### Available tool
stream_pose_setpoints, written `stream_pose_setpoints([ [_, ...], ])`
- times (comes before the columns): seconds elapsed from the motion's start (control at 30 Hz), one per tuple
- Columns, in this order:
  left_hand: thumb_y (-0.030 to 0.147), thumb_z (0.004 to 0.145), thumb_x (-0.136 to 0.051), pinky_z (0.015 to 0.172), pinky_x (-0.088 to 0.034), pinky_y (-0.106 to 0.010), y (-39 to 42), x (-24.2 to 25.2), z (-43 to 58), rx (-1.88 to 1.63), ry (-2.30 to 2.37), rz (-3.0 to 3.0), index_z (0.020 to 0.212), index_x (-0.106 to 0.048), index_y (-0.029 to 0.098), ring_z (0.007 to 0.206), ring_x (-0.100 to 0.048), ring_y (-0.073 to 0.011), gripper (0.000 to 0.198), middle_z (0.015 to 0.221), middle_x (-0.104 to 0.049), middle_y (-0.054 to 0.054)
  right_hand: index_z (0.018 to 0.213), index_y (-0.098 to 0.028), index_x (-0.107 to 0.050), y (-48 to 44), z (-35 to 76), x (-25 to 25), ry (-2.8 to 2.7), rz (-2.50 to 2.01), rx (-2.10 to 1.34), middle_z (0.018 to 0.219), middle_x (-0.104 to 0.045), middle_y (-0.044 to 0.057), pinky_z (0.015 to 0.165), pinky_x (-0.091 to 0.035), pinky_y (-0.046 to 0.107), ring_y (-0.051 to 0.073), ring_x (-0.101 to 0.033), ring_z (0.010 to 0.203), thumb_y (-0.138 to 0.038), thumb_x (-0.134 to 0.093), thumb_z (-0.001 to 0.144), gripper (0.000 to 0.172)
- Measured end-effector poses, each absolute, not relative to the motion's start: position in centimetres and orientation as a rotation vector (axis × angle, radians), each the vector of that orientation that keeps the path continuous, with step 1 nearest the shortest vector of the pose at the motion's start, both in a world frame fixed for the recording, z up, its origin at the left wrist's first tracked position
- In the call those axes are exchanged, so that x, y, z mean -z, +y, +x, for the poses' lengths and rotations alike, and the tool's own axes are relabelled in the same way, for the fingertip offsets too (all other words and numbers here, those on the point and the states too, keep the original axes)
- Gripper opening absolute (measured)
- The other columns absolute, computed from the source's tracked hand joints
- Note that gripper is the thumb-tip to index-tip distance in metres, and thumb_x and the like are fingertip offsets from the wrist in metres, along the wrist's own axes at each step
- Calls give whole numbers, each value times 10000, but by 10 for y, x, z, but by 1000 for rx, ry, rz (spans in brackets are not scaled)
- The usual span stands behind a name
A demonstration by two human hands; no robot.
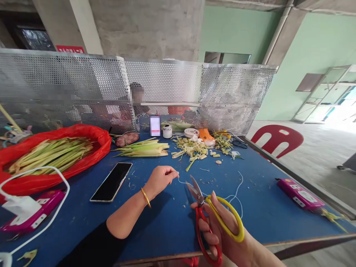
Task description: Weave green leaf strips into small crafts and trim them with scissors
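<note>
While hands hold scissors and thread, sign lettering is unreadable.

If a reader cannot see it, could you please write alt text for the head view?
A person's right hand holds open, red-and-yellow-handled scissors, while the left hand pinches a white thread above a blue table. Beyond lie plant trimmings; to the left, a phone and a red bag of stalks.
</note>
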State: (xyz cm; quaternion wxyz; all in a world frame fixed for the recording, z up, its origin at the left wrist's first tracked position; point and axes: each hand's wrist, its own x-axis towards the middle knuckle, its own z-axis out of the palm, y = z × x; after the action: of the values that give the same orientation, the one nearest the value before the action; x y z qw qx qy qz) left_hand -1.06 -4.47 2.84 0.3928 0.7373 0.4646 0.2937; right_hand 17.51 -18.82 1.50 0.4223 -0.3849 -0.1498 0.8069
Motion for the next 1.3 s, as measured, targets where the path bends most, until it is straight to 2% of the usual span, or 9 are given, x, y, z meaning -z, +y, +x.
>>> stream_pose_setpoints([
  [0.17, 451, 770, -522, 550, -322, -230, -43, -28, -11, -782, 1186, 1824, 692, -677, 157, 514, -421, -111, 342, 495, -480, 35, 997, -185, -585, -178, 172, -12, -409, -1054, -1907, 515, -355, -100, 296, -296, 120, 0, -214, 309, -640, -507, 826, 492],
  [0.37, 474, 726, -551, 520, -288, -231, -35, -25, -16, -819, 1298, 1718, 681, -675, 157, 491, -392, -105, 344, 482, -468, 42, 1020, -195, -604, -177, 178, 2, -397, -869, -1958, 498, -331, -106, 290, -233, 119, -5, -146, 308, -642, -503, 829, 496],
  [0.57, 508, 689, -590, 572, -335, -242, -20, -16, -21, -831, 1381, 1660, 536, -596, 164, 517, -459, -117, 377, 470, -522, 13, 1114, -226, -590, -192, 214, -11, -579, -707, -1945, 538, -439, -68, 325, -308, 177, 14, -224, 306, -786, -448, 728, 694],
  [0.67, 547, 689, -581, 521, -310, -236, -20, -17, -16, -797, 1371, 1612, 495, -521, 172, 456, -404, -96, 427, 419, -468, 27, 1173, -234, -559, -204, 241, -22, -643, -898, -1674, 569, -461, -52, 330, -294, 181, 22, -231, 329, -757, -430, 764, 677],
  [0.8, 602, 715, -525, 437, -222, -224, -28, -21, 8, -710, 1294, 1562, 611, -564, 160, 397, -294, -58, 457, 499, -505, 33, 1227, -249, -517, -216, 267, -28, -735, -1177, -1256, 582, -462, -47, 345, -295, 185, 52, -289, 371, -650, -543, 781, 601],
  [0.9, 564, 715, -547, 413, -186, -224, -38, -17, 41, -600, 1206, 1591, 783, -652, 140, 393, -255, -42, 442, 632, -584, 11, 1210, -243, -531, -220, 272, -27, -717, -1202, -1179, 584, -453, -48, 360, -318, 187, 48, -280, 381, -640, -533, 794, 575],
  [1.03, 427, 709, -615, 465, -296, -226, -51, -3, 94, -473, 1115, 1742, 785, -699, 128, 468, -407, -76, 320, 634, -621, -12, 1214, -240, -527, -224, 271, -23, -642, -1175, -1203, 577, -446, -53, 340, -318, 186, 48, -281, 369, -657, -518, 792, 593],
  [1.17, 336, 533, -782, 565, -357, -246, -62, 8, 126, -400, 1042, 2000, 713, -702, 193, 609, -530, -138, 244, 621, -618, 16, 1222, -238, -519, -229, 273, -16, -592, -1161, -1193, 568, -463, -53, 326, -298, 178, 44, -287, 352, -670, -537, 771, 625],
  [1.3, 234, 662, -669, 641, -359, -267, -66, 9, 125, -412, 1045, 2202, 679, -677, 223, 741, -562, -164, 22, 765, -625, -7, 1199, -221, -531, -231, 280, -3, -572, -1156, -1226, 545, -489, -44, 310, -281, 176, 43, -306, 321, -690, -553, 742, 655],
])
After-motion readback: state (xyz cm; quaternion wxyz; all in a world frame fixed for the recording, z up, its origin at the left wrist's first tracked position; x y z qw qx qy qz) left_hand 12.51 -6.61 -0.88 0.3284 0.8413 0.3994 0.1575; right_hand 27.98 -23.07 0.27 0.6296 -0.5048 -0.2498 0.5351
